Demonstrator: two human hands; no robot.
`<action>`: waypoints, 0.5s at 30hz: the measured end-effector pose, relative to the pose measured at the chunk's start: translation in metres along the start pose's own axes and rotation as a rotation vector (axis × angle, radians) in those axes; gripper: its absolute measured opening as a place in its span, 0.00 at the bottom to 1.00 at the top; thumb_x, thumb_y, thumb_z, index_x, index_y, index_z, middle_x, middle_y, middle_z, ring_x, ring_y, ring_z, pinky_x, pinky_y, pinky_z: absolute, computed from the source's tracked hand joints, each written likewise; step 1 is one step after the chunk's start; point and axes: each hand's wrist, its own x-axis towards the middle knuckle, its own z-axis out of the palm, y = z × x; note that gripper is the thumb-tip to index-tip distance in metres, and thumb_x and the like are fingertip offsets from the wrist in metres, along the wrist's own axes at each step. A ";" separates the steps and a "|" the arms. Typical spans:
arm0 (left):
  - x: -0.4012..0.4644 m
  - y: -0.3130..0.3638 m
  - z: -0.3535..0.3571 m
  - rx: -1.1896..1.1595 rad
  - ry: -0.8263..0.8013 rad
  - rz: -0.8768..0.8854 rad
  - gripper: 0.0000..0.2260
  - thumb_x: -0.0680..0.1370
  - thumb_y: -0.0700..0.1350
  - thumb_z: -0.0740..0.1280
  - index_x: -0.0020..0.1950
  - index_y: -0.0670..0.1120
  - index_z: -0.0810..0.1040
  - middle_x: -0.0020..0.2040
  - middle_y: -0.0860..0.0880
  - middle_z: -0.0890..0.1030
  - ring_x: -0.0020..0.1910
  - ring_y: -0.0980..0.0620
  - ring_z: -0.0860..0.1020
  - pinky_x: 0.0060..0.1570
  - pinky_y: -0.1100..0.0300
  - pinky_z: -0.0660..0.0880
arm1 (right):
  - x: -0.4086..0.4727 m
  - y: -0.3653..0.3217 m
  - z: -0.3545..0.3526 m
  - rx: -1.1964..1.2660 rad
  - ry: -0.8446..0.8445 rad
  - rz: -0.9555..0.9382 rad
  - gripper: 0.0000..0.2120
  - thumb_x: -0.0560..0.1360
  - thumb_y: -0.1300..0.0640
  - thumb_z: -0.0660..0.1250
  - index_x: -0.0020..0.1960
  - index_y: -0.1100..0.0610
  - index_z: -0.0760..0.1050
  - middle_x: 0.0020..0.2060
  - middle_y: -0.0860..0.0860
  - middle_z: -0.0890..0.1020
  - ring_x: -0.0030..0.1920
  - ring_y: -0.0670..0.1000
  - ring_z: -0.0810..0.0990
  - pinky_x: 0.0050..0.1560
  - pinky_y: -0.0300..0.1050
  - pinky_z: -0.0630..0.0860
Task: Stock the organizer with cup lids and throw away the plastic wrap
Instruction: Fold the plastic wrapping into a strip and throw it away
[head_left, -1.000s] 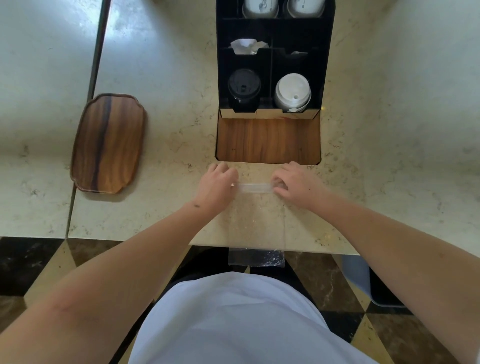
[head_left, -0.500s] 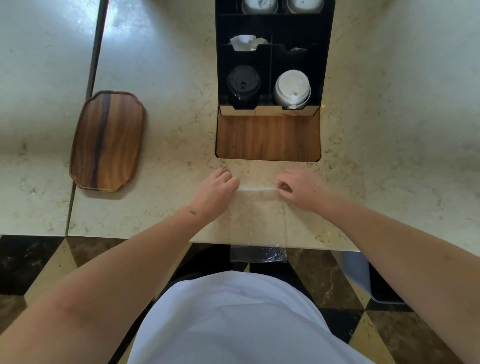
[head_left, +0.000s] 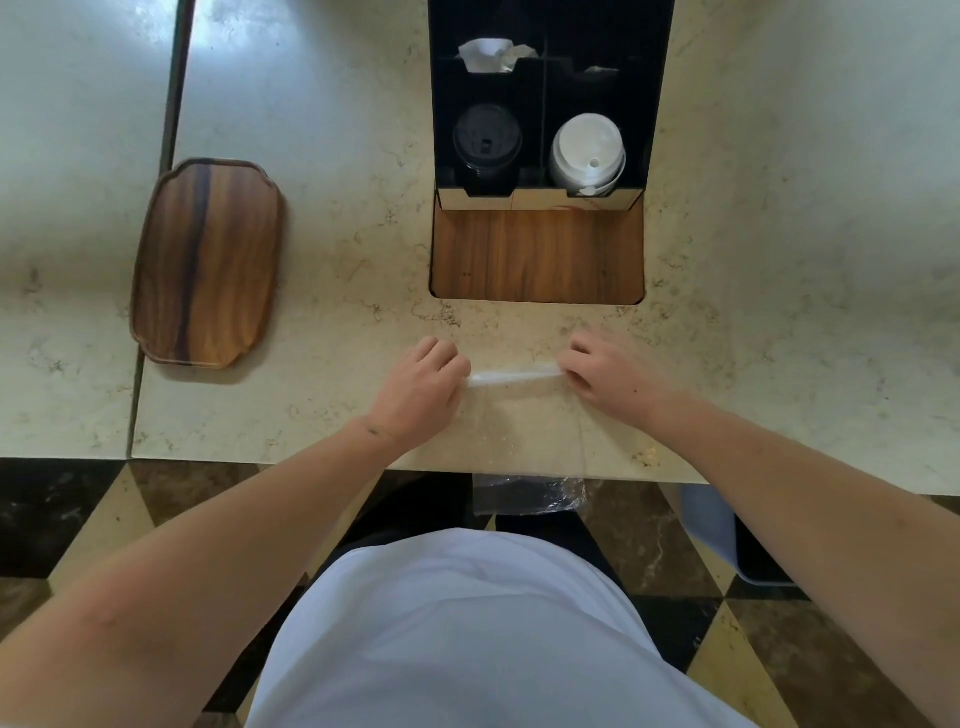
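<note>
The marble counter (head_left: 322, 218) fills the view, with a wooden tray (head_left: 208, 262) lying at the left and the black organizer (head_left: 545, 93) standing at the far edge above a wood-lined recess (head_left: 537, 254). In the organizer's two front compartments a stack of black lids (head_left: 487, 141) is seen on the left and a stack of white lids (head_left: 587, 150) on the right, so the stocking part of the task is judged to be done. The clear plastic wrap (head_left: 524, 415) is laid flat on the near part of the counter, its lower end draped over the counter edge toward the floor. Its far edge is shown rolled or folded into a narrow strip (head_left: 514, 374), which is pinched at one end by the closed fingers of the left hand (head_left: 421, 384) and at the other by the closed fingers of the right hand (head_left: 608, 379). Compared with one second ago, the strip is seen a little nearer the body and the hands are set slightly farther apart; half a second ago it appeared thinner, almost a line. The change is read as the wrap being rolled up toward the person. The remaining step is taken to be bundling it and dropping it in a bin; a grey container (head_left: 722, 540) is partly visible under the counter at the right, though its purpose cannot be confirmed.
</note>
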 end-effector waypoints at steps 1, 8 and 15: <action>0.002 0.004 -0.001 -0.037 0.024 -0.036 0.02 0.77 0.33 0.66 0.46 0.40 0.76 0.45 0.44 0.77 0.44 0.44 0.73 0.44 0.49 0.76 | 0.000 -0.002 0.000 -0.001 0.000 0.003 0.07 0.74 0.67 0.69 0.39 0.60 0.74 0.37 0.54 0.74 0.36 0.50 0.65 0.34 0.46 0.63; 0.023 0.029 -0.004 -0.118 -0.024 -0.012 0.06 0.78 0.43 0.72 0.51 0.41 0.83 0.48 0.45 0.81 0.48 0.46 0.75 0.48 0.53 0.74 | 0.000 -0.005 0.000 -0.062 -0.016 0.038 0.05 0.77 0.63 0.68 0.42 0.58 0.76 0.40 0.53 0.75 0.39 0.50 0.68 0.39 0.45 0.66; 0.029 0.027 0.001 -0.095 -0.114 -0.058 0.06 0.81 0.39 0.67 0.47 0.41 0.83 0.45 0.44 0.80 0.45 0.45 0.74 0.44 0.50 0.75 | 0.004 -0.009 -0.004 -0.078 -0.016 0.077 0.05 0.76 0.61 0.69 0.41 0.57 0.75 0.39 0.50 0.75 0.38 0.48 0.68 0.37 0.42 0.64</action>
